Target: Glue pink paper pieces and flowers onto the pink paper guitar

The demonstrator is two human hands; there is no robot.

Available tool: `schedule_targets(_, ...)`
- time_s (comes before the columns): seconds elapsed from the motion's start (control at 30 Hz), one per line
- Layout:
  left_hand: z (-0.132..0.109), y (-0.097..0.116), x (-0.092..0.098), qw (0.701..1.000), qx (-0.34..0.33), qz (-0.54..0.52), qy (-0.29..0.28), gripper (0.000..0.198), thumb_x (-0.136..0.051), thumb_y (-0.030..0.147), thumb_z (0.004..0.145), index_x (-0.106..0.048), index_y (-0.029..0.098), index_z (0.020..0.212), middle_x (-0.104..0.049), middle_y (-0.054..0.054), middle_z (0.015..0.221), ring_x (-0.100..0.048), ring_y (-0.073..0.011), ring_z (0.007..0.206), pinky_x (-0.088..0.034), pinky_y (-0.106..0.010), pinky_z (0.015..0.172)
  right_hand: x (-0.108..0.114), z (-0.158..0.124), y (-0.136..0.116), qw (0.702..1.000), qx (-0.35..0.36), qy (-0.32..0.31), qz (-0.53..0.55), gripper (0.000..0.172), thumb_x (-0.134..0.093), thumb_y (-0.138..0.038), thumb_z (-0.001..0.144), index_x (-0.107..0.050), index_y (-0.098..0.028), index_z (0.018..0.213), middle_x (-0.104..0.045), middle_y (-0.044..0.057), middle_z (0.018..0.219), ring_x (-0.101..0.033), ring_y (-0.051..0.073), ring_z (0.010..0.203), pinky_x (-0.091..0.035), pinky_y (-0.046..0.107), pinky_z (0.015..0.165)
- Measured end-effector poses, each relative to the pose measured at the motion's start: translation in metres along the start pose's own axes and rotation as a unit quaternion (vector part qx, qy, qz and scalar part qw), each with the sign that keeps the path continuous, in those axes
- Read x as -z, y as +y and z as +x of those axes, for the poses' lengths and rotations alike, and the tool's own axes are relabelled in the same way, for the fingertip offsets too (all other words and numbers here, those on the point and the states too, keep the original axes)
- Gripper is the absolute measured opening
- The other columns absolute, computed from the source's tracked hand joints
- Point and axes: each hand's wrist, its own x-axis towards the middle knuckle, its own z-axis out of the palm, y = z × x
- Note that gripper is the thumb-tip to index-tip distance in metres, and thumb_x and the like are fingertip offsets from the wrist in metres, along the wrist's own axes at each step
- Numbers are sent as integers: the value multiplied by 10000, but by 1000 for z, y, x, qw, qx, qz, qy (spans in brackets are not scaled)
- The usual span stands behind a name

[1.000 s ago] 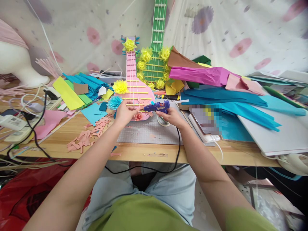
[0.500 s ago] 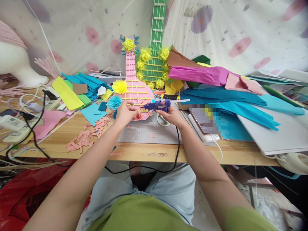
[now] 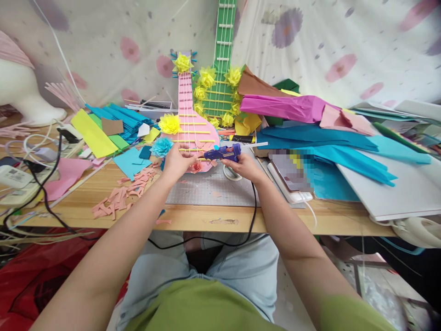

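My right hand (image 3: 245, 166) is wrapped round a purple hot glue gun (image 3: 225, 151), its nozzle aimed left and a white glue stick (image 3: 257, 145) poking out behind. My left hand (image 3: 177, 162) has its fingers pinched together near the nozzle; what they hold is too small to make out. Just below the fingertips shows a coral paper flower (image 3: 196, 167). Behind the hands is a pink paper guitar (image 3: 198, 128) with white strings, yellow strips, a yellow paper flower (image 3: 169, 123) and a blue paper flower (image 3: 161, 147).
A grey cutting mat (image 3: 193, 193) lies under the hands, with scissors (image 3: 231, 173) beside the glue gun. Coral paper scraps (image 3: 115, 202) cover the left front. A green paper guitar (image 3: 220, 96) stands behind. Folded blue paper (image 3: 320, 136) lies right. The black cord (image 3: 255, 216) hangs over the table edge.
The whole view has shifted slightly, so everything sits a little further left. The glue gun's nozzle stays close to my left fingertips; both hands keep nearly the same pose.
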Motion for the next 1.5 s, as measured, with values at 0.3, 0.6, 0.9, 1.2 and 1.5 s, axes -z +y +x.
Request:
schedule_targets(0.3,0,0,1,1000,-1,-15,0,399,-748,156,578,-519,195,903,-656,1,686,-666,-168,648,-488,-234,533,7,-2,-2,1000,-9,-3,-16,358,-670,-534,680,-678,-214,841,-634,7,701,-584,188,705,-489,337,685)
schedule_targets(0.6,3,6,15,996,42,-74,-10,407,-730,112,626,-474,192,932,-654,-2,717,-668,-167,650,-547,-279,554,38,11,45,963,-88,244,-73,505,-653,-580,657,-677,-140,903,-698,86,817,-631,219,766,-488,351,712)
schedule_targets(0.9,1,13,32,998,24,-60,5,455,-761,121,566,-538,173,958,-673,-2,701,-630,-144,589,-526,-250,486,31,16,59,939,-168,168,-247,520,-625,-602,705,-679,-152,959,-708,128,900,-648,294,871,-474,389,760)
schedule_targets(1.2,7,1,37,999,-7,-24,-35,585,-759,144,563,-556,173,1111,-692,-20,754,-632,-148,581,-499,-233,449,48,-10,28,894,-135,169,-392,513,-704,-636,566,-549,-188,763,-629,127,852,-586,286,857,-440,371,729)
schedule_targets(1.5,11,-11,49,998,-53,21,-29,535,-698,157,629,-453,205,1102,-649,30,751,-630,-115,617,-519,-233,566,2,-14,-38,951,-42,34,-306,365,-666,-500,710,-490,-219,864,-629,62,866,-585,222,781,-421,329,670)
